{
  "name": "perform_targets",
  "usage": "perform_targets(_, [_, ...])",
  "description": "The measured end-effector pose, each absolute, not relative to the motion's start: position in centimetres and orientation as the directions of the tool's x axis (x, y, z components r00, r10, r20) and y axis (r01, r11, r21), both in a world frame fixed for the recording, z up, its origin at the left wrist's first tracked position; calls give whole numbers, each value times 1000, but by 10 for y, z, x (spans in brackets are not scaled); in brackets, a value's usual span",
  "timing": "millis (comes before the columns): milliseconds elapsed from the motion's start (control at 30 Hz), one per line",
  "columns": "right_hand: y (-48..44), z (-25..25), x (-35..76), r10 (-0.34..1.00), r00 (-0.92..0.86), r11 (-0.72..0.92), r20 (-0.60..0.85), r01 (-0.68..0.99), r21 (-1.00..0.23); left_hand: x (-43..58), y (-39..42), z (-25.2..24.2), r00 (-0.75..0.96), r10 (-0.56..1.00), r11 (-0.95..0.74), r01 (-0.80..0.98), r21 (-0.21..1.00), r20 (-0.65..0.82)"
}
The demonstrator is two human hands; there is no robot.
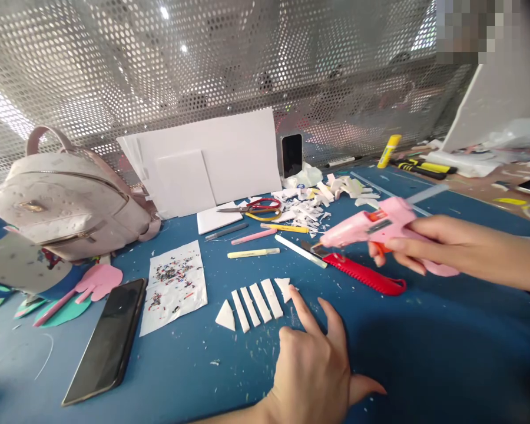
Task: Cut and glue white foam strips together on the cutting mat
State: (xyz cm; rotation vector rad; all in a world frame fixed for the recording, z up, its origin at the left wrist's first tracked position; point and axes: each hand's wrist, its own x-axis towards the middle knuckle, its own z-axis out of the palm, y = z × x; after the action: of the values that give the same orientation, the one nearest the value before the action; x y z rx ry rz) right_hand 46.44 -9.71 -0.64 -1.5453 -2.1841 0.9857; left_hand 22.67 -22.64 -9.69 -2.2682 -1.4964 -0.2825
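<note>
On the blue table (424,353), left hand (313,365) fingers spread by white strips (256,303), right hand (406,244) fingers clenched around pink glue gun (371,224)

Back wall: we face a perforated metal screen (115,65), grey, curving across the whole upper view.
Light: we see daylight glowing through the holes at the far left, and two small bright spots of lamps (164,12) shining through near the top.
Table: we work at a blue-covered tabletop (424,353), scuffed and speckled with small white crumbs.
Neighbouring surface: to our right lies a brownish bench (481,187), meeting the blue cover along a diagonal edge.
Leaning panels: white boards (229,153) stand propped against the screen at the table's back.
Right side: a large white sheet (499,100) stands tilted.
</note>
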Motion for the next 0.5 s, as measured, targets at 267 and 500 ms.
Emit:
perform_targets(267, [-76,16,396,614,-740,302,-274,541,-785,234,-224,-102,408,845,-345,910,-230,346])
perform_targets(500, [-70,18,384,552,-750,394,-364,619,-680,237,-225,-111,379,893,-331,918,-219,243])
